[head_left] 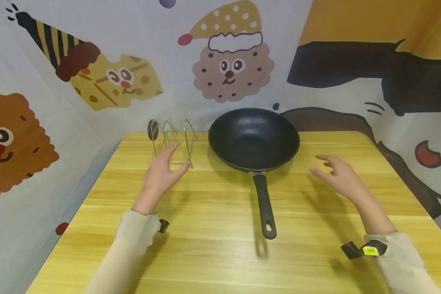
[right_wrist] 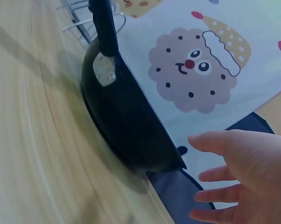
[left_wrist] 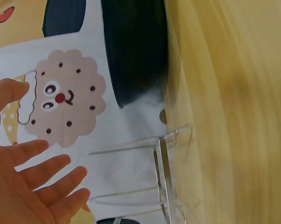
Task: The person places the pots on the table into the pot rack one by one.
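Note:
A black frying pan (head_left: pixel 253 139) with a long black handle (head_left: pixel 265 208) sits on the wooden table, its handle pointing toward me. Left of it stands a metal wire rack (head_left: pixel 186 141) with upright loops and a dark round disc (head_left: pixel 152 129) at its left end. My left hand (head_left: pixel 161 171) hovers in front of the rack, fingers spread and holding nothing. To the right of the pan, my right hand (head_left: pixel 336 175) is held above the table, its fingers loosely bent around nothing. The right wrist view shows the pan's side (right_wrist: pixel 126 116) beyond that hand.
The light wooden table (head_left: pixel 206 253) carries the pan and rack. Behind it hangs a white cloth (head_left: pixel 176 77) printed with cartoon biscuits and cheese, close to the table's back edge. Both wrists wear black camera mounts (head_left: pixel 375 248).

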`<state>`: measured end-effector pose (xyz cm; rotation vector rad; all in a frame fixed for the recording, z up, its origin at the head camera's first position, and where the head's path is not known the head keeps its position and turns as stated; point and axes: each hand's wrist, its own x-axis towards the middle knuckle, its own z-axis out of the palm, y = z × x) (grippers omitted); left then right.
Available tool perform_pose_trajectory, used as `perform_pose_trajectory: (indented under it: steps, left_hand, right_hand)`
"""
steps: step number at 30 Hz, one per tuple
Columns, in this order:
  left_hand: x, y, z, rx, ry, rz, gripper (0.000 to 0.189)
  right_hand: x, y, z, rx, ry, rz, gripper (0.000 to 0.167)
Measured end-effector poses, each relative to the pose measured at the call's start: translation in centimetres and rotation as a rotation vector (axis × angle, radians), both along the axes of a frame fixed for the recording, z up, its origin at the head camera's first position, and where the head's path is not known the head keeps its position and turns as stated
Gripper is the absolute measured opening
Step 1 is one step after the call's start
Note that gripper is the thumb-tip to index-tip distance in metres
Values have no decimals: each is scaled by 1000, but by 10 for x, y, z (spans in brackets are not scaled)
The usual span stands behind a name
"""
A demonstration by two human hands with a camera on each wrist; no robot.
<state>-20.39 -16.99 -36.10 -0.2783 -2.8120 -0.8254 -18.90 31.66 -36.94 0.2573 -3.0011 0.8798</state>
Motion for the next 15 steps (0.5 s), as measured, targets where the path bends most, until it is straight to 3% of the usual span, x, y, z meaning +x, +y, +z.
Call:
perform_pose_trajectory:
  steps: [7,15]
  left_hand:
    - [13,16,-11,76,-79,-72,70]
    - [26,46,-23,223,-192,-202,64]
  right_hand:
    - [6,-21,-3,-144,-104,49,63]
    - [7,-45,-9,-232,-112,104,53]
